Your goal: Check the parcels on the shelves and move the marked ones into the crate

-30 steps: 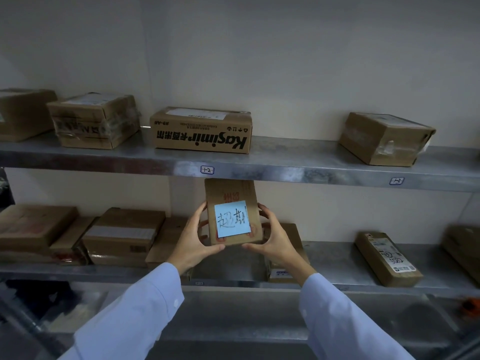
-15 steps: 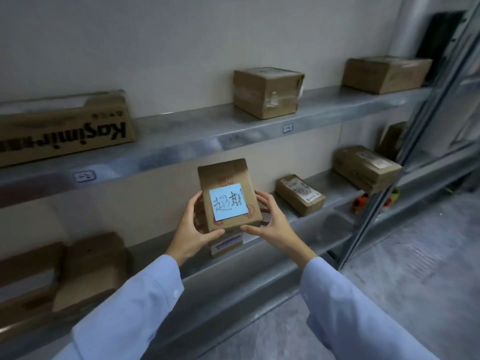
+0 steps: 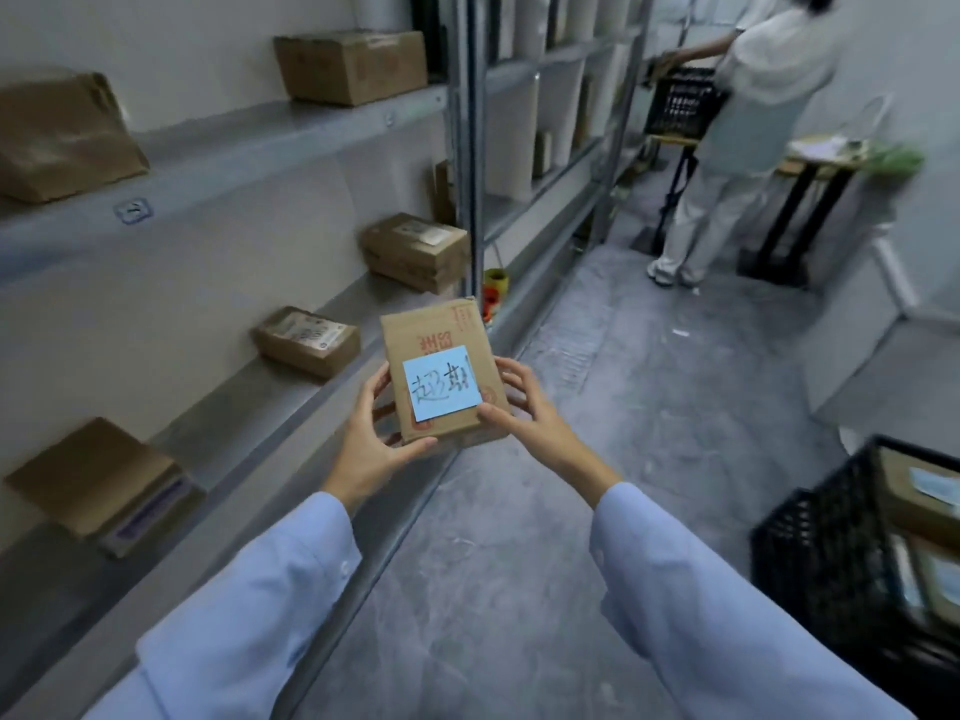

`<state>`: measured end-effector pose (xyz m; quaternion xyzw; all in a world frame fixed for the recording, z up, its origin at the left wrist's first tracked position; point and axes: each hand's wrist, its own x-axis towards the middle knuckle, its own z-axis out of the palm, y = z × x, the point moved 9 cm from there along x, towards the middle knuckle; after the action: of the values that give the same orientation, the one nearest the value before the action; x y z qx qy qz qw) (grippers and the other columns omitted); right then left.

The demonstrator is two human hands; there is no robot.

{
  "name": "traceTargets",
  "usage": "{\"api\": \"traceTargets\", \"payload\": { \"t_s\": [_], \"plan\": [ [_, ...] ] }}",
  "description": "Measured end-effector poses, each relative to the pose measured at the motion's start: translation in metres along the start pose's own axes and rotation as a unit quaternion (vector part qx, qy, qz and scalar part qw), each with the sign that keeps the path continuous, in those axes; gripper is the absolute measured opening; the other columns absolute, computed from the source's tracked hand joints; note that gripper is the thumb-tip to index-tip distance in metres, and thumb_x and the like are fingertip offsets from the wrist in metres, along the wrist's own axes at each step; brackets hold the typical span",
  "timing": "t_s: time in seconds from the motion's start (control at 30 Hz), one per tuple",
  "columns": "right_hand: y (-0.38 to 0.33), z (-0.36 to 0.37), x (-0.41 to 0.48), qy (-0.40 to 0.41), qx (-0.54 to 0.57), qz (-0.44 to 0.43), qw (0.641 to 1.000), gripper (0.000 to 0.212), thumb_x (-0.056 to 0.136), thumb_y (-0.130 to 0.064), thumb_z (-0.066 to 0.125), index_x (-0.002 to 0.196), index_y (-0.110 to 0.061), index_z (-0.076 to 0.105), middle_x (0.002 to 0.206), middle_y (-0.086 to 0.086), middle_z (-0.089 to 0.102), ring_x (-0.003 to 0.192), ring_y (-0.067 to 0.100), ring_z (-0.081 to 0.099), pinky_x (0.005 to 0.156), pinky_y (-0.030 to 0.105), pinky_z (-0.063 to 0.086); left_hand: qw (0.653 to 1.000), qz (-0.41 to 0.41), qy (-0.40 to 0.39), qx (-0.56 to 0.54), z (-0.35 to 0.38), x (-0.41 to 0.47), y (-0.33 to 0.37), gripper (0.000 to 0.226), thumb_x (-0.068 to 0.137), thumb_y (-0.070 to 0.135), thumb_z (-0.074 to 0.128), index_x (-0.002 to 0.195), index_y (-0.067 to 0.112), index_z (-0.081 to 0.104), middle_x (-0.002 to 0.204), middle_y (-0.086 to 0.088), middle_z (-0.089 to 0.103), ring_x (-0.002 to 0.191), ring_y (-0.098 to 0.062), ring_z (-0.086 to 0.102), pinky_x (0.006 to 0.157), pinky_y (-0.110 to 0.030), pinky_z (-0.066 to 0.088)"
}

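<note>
1. Cardboard, plain brown and matt, forms the marked parcel (image 3: 441,374): a small flat rectangular carton with red print on its face and a pale blue sticky note (image 3: 441,383) bearing handwritten characters.
2. Your left hand (image 3: 371,444) and right hand (image 3: 527,415) are both clamped on the parcel, one at each long edge near its lower corners, thumbs on the face and fingers (image 3: 511,376) curled behind. You hold it in the air over the aisle floor (image 3: 519,589), clear of the shelves (image 3: 291,402).
3. Handling, as a judgement: the parcel looks light, since fingertip pressure alone carries it, and stiff, since its panels show no bowing. The dry board should grip well; the corners look slightly scuffed.
4. Take hold along the side edges as you do now. Keep your thumbs off the note, because it appears only lightly stuck and could peel.
5. The black crate (image 3: 831,553) stands on the floor at your right; it is a lattice-walled plastic box that already contains cartons, one carrying a similar blue note. It lies well apart from the parcel.
6. Unmoved parcels rest on the grey metal shelves at your left, among them a labelled flat carton (image 3: 306,339) and a taped box (image 3: 415,249).
7. Another person (image 3: 748,127) works at a second crate farther down the aisle.
</note>
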<state>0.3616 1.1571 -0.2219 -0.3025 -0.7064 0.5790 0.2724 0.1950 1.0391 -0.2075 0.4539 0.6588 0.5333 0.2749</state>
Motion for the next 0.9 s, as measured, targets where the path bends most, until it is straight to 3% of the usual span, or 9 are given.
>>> {"api": "traceTargets", "payload": {
  "t_s": [0.1,0.23,0.3,0.43,0.6,0.77,0.9],
  "plan": [
    [0.023,-0.079,-0.041,0.045,0.006,0.028,0.999,0.062,0.088,-0.037,0.071,0.139,-0.042,0.037,0.142,-0.008,0.05,0.121,0.008,0.057,0.096,0.024,0.05,0.999,0.021,-0.048,-0.012,0.087,0.002,0.016,0.098,0.07,0.01,0.086,0.149,0.025,0.029,0.145,0.009,0.041,0.113,0.022,0.045,0.076,-0.004,0.046],
    [0.052,-0.175,-0.104,0.106,0.001,0.059,0.993,0.065,0.089,-0.033,0.071,0.142,-0.043,0.034,0.141,-0.01,0.05,0.115,0.001,0.058,0.092,0.017,0.048,0.993,0.038,-0.11,-0.021,0.2,-0.002,0.033,0.102,0.066,0.013,0.089,0.149,0.024,0.03,0.147,0.008,0.042,0.126,0.006,0.045,0.082,-0.01,0.049],
    [0.067,-0.221,-0.134,0.144,-0.002,0.076,0.987,0.068,0.09,-0.029,0.071,0.145,-0.039,0.033,0.138,-0.012,0.049,0.112,-0.005,0.057,0.089,0.012,0.047,0.988,0.045,-0.144,-0.026,0.254,-0.006,0.044,0.104,0.064,0.017,0.09,0.148,0.027,0.031,0.145,0.015,0.042,0.124,0.007,0.046,0.08,-0.01,0.049],
    [0.096,-0.3,-0.192,0.207,0.002,0.112,0.972,0.068,0.089,-0.036,0.07,0.146,-0.042,0.033,0.141,-0.015,0.044,0.12,0.005,0.054,0.1,0.03,0.047,0.976,0.051,-0.206,-0.043,0.356,-0.015,0.062,0.1,0.068,0.01,0.087,0.144,0.039,0.029,0.14,0.028,0.039,0.115,0.017,0.047,0.075,-0.012,0.051],
    [0.122,-0.384,-0.242,0.28,0.024,0.139,0.95,0.057,0.092,-0.034,0.067,0.135,-0.044,0.032,0.134,-0.02,0.044,0.114,0.005,0.055,0.079,0.022,0.046,0.957,0.052,-0.284,-0.041,0.466,-0.013,0.075,0.1,0.07,0.012,0.087,0.146,0.039,0.029,0.141,0.03,0.04,0.122,0.005,0.048,0.08,-0.016,0.053],
    [0.166,-0.47,-0.268,0.342,0.054,0.163,0.924,0.062,0.087,-0.037,0.072,0.134,-0.048,0.032,0.139,-0.011,0.044,0.118,0.001,0.05,0.102,0.043,0.05,0.936,0.057,-0.346,-0.034,0.572,0.004,0.085,0.1,0.071,0.016,0.087,0.148,0.038,0.027,0.141,0.033,0.038,0.123,0.006,0.047,0.082,-0.016,0.053],
    [0.199,-0.536,-0.272,0.384,0.059,0.182,0.903,0.072,0.077,-0.049,0.077,0.133,-0.051,0.031,0.144,-0.006,0.046,0.131,0.008,0.044,0.107,0.05,0.045,0.922,0.056,-0.383,-0.025,0.652,0.029,0.085,0.102,0.07,0.022,0.088,0.148,0.039,0.025,0.134,0.044,0.037,0.123,0.009,0.046,0.086,-0.02,0.052]
  ]
}}
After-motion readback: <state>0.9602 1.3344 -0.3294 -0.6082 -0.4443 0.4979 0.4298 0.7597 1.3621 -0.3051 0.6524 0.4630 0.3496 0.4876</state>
